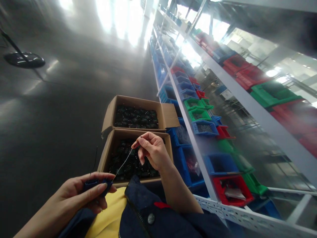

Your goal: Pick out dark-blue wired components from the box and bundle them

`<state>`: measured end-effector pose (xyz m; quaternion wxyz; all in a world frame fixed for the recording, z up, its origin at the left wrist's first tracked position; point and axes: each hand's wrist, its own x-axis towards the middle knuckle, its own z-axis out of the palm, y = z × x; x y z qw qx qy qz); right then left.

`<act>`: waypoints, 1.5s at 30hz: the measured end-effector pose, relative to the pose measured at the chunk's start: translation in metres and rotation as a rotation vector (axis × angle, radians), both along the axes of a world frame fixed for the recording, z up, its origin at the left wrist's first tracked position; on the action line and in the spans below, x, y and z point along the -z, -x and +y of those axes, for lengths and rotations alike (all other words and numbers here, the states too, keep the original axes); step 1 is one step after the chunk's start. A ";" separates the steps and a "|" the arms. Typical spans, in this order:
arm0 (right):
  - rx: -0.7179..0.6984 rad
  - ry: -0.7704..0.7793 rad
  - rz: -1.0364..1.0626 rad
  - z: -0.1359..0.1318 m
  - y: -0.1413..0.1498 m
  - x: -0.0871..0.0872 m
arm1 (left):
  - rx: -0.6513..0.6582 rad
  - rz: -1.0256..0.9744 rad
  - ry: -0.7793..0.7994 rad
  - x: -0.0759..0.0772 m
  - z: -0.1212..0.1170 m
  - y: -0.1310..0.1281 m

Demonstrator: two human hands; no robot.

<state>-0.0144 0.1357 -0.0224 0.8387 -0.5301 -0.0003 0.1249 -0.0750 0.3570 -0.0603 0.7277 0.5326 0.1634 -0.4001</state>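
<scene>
Near the bottom, the left hand (81, 193) pinches a small dark blue part (97, 184) between thumb and fingers. A thin wire (122, 163) runs from it up to the right hand (152, 148), which nips its end. Just beyond the hands sit two open cardboard boxes (163, 115) of dark pieces on the grey floor (61, 99). To the right, a white shelving rack (223, 201) holds blue, green and red bins.

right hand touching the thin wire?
Touching. Head view: the right hand pinches the thin wire at its fingertips; the wire runs down to the left hand.
</scene>
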 end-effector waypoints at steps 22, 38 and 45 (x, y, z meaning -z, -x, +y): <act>-0.020 0.043 -0.002 0.002 0.000 0.001 | 0.008 -0.039 0.009 -0.002 0.001 0.000; -0.180 0.124 0.069 0.012 0.013 0.007 | 0.032 -0.158 -0.042 -0.015 -0.010 -0.007; -0.195 0.130 0.112 0.022 0.022 0.010 | -0.037 -0.180 -0.044 -0.021 -0.016 -0.010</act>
